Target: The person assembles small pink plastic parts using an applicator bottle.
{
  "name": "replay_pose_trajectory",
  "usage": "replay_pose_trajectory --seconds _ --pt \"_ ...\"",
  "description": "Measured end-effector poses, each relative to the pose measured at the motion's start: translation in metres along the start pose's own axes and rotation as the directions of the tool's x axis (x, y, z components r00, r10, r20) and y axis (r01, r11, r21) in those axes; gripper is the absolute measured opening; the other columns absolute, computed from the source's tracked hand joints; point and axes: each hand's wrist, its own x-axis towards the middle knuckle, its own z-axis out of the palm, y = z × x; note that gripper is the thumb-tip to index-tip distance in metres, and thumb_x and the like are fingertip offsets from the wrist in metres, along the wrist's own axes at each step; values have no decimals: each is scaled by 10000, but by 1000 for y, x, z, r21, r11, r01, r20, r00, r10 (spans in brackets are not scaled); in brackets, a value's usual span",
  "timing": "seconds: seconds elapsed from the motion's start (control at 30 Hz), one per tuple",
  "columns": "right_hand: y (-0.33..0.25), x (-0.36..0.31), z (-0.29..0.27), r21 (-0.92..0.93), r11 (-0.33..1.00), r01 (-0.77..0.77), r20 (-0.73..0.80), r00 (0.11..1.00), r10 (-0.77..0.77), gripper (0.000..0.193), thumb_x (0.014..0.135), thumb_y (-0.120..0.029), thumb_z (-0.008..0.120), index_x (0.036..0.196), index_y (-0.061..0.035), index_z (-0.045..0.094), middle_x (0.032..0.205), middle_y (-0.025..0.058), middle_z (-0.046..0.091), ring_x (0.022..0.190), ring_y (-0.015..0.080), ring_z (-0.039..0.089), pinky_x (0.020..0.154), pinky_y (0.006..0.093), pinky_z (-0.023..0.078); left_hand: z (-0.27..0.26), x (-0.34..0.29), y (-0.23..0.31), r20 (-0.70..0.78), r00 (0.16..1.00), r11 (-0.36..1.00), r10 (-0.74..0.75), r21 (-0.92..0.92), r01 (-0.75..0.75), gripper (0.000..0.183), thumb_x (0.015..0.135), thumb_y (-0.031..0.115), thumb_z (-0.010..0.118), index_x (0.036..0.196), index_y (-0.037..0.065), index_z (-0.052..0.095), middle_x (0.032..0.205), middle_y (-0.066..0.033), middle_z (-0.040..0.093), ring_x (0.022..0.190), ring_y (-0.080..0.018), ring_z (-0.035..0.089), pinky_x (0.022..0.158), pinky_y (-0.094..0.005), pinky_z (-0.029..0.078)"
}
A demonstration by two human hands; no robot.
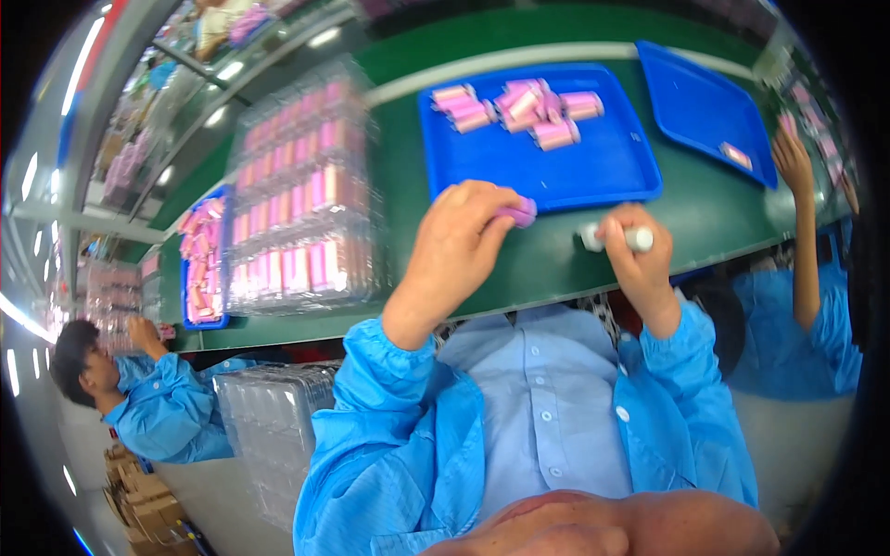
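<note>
My left hand point(456, 239) is closed around a small pink cylinder point(524, 213), just off the near edge of a blue tray point(570, 174). Its fingers cover most of the piece. In my right hand point(643, 269) is a short white tube-shaped thing point(639, 238), gripped between thumb and fingers; a pale tip pokes out on the left side. I cannot make out its exact kind. Several pink cylinders with pale bands point(533, 104) lie in a loose heap at the far side of the tray. The two hands are apart, both over the green table.
Stacked clear plastic trays point(306, 195) full of pink cylinders stand on my left, beside another blue tray point(222, 320) of loose ones. At right, a tilted blue tray point(705, 116) holds one piece. Co-workers in blue sit on both sides; one's hand point(793, 162) reaches in at right.
</note>
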Motion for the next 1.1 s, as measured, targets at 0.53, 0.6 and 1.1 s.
replay_pose_trajectory --seconds 0.53,0.6,1.1 --pt "-39 37 24 245 962 123 83 986 -147 120 901 -83 658 798 -33 625 669 24 609 571 106 547 504 271 419 50 -37 -22 21 964 931 -266 -255 262 284 782 30 822 1041 39 706 923 -67 680 809 -174 654 730 -284 525" --pt "-36 36 30 271 956 117 84 986 -145 115 889 -76 664 793 -39 613 658 30 588 546 121 527 488 278 404 50 -37 -22 9 966 934 -257 -253 251 285 779 27 822 1038 39 705 922 -69 680 807 -181 652 726 -289 525" --pt "-37 50 42 162 986 43 148 987 -67 179 921 -138 679 789 -50 597 640 50 573 540 146 529 486 298 412 51 -39 -29 -34 987 971 -157 -190 147 314 752 20 835 1033 45 699 935 -81 688 836 -216 659 731 -315 536"
